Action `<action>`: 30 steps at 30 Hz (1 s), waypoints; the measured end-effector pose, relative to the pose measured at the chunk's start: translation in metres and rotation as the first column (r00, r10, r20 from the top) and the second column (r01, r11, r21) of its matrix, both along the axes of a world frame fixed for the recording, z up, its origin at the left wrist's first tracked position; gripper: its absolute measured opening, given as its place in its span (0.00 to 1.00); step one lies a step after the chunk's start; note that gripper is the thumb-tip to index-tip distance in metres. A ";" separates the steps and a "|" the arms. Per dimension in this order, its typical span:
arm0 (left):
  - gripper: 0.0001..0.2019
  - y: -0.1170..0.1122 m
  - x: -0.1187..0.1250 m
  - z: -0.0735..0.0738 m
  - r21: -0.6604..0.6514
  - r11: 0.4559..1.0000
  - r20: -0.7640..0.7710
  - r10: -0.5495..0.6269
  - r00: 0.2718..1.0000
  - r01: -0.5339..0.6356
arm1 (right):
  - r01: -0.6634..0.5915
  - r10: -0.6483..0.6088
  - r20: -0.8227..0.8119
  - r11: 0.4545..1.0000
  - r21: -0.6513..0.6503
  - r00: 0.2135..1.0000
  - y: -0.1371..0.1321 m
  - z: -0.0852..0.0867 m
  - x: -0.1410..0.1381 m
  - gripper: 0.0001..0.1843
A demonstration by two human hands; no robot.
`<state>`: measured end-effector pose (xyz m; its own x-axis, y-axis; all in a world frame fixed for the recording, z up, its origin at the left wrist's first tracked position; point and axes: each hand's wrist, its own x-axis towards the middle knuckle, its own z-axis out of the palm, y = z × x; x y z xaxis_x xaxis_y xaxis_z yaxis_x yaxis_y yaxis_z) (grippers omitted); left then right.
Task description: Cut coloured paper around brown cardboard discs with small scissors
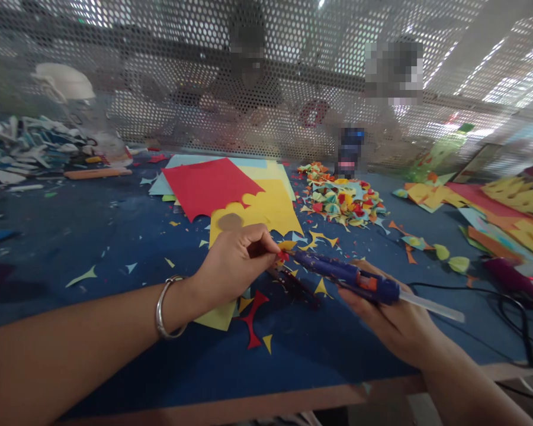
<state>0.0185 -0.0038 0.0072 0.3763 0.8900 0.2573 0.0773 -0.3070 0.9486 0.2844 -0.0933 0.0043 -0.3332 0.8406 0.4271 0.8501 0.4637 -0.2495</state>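
Note:
My left hand, with a silver bangle at the wrist, pinches a small red and yellow paper piece between thumb and fingertips. Fingers of my right hand are wrapped round a dark blue hot glue gun. Its nozzle points left and comes right up to the paper piece; whether they touch I cannot tell. A clear glue stick sticks out of the gun's rear. Below the nozzle lies a dark pair of scissors, partly hidden. Red and yellow paper sheets with scalloped edges lie just beyond my left hand.
A heap of colourful cut paper pieces stands beyond the glue gun. Paper scraps litter the blue tabletop. At right are stacked papers and a black cable. A perforated metal screen rises behind, with people beyond it.

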 end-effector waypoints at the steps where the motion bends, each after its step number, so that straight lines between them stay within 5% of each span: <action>1: 0.05 0.000 0.000 0.000 -0.002 1.000 0.004 -0.001 1.000 0.001 | 0.007 -0.007 0.009 1.000 0.003 1.000 0.000 -0.001 0.001 0.16; 23: 0.06 0.001 -0.001 -0.004 0.018 1.000 -0.002 0.000 1.000 0.000 | -0.035 0.033 0.031 0.997 0.064 0.999 -0.001 -0.006 0.005 0.12; 30: 0.05 0.000 0.000 0.000 0.008 1.000 -0.001 0.016 1.000 -0.016 | -0.021 0.021 -0.016 1.000 -0.013 1.000 -0.001 -0.003 0.003 0.10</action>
